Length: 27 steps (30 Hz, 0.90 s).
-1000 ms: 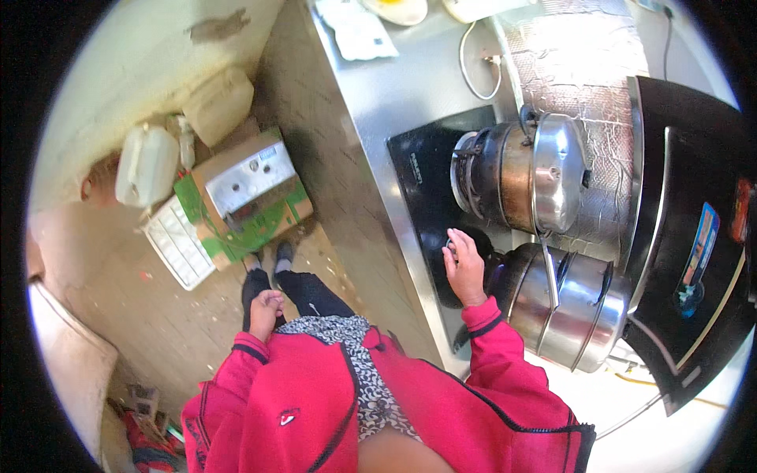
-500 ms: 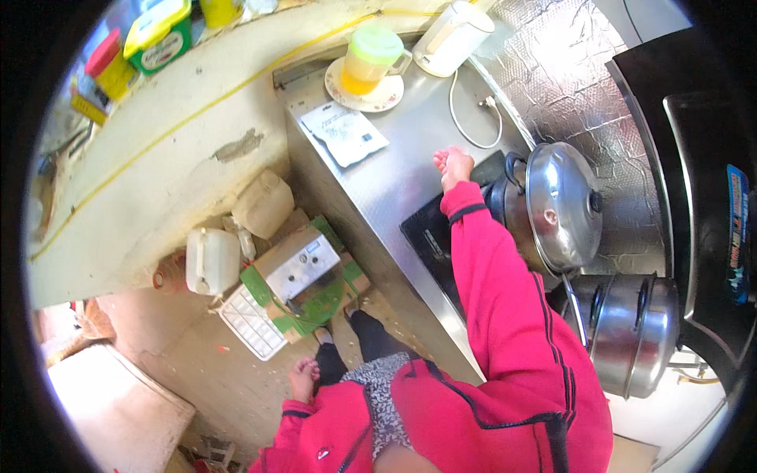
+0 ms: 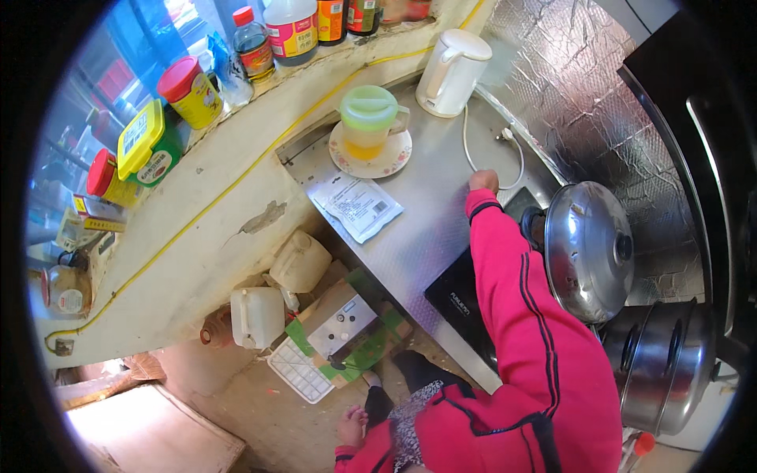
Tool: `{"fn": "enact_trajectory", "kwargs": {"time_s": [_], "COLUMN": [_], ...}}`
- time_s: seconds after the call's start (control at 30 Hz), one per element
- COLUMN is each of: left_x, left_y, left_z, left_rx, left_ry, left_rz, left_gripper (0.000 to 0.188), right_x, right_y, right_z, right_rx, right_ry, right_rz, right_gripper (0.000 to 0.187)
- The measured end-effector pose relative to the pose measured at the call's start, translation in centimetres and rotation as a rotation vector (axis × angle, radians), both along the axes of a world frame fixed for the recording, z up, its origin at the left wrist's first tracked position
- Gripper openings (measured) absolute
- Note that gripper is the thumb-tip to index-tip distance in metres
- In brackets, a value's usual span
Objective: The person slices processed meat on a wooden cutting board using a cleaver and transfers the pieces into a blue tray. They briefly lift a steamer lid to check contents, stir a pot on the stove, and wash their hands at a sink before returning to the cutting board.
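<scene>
My right hand (image 3: 483, 181) is closed low over the steel counter (image 3: 410, 252), right at the loop of the white power cord (image 3: 467, 142). What its fingers hold, if anything, is hidden. That cord runs from a white electric kettle (image 3: 451, 75), and its plug (image 3: 505, 135) lies beyond my hand. Under my right forearm is a black flat cooktop (image 3: 461, 303), partly covered, with a large lidded steel pot (image 3: 587, 252) beside the sleeve. Down near my lap, my left hand (image 3: 352, 426) has loosely curled fingers and nothing visible in them.
A green-lidded jug (image 3: 368, 118) of yellow liquid stands on a floral plate (image 3: 398, 158), near a white packet (image 3: 359, 206). Another steel pot (image 3: 662, 363) is at right. Bottles and tubs line the ledge (image 3: 189, 185); plastic jugs (image 3: 258, 317) and a cardboard box (image 3: 371, 339) sit below.
My right hand has gone from beside the cord to its loop, turning knuckles up with fingers closed. The view has shifted, showing more of the ledge. My left hand stays low.
</scene>
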State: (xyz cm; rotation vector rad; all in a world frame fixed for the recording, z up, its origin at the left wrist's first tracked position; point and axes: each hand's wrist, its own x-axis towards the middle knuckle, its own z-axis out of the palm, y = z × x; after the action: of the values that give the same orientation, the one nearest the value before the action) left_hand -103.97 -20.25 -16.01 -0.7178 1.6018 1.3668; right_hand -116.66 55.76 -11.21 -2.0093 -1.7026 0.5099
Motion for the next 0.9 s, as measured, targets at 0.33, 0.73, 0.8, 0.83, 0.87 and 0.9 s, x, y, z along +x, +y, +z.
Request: {"fn": "enact_trajectory", "kwargs": {"time_s": [0.33,0.73,0.8,0.83,0.87,0.9], "left_x": [-2.1,-8.5,-11.9,-13.2,-15.1,-16.4], "left_y": [2.5,11.8,17.7,20.1,22.2,25.6], "left_z": [2.6,6.8,10.2,10.7,10.5,13.0], "left_rx": [0.053,0.219,0.277,0.340,0.379,0.439], "left_ry": [0.040,0.305,0.435,0.522,0.501,0.610], "left_rz": [-0.100,-0.469,-0.634,-0.649,-0.687,-0.651], "left_gripper": [0.025,0.022,0.022,0.024,0.025,0.023], "right_x": [-3.8,-6.2,-5.2,-5.5,-5.8,-5.8], "right_y": [-6.3,-8.8,-10.2,-11.0,-12.1,-13.7], "right_z": [7.1,8.8,8.8,9.9,11.5,13.4], "right_rx": [0.092,-0.325,-0.332,-0.332,-0.407,-0.477], "right_ry": [-0.239,0.383,0.511,0.586,0.654,0.710], "right_rz": [0.407,0.633,0.612,0.609,0.608,0.606], "right_gripper": [0.023,0.031,0.030,0.030,0.026,0.023]}}
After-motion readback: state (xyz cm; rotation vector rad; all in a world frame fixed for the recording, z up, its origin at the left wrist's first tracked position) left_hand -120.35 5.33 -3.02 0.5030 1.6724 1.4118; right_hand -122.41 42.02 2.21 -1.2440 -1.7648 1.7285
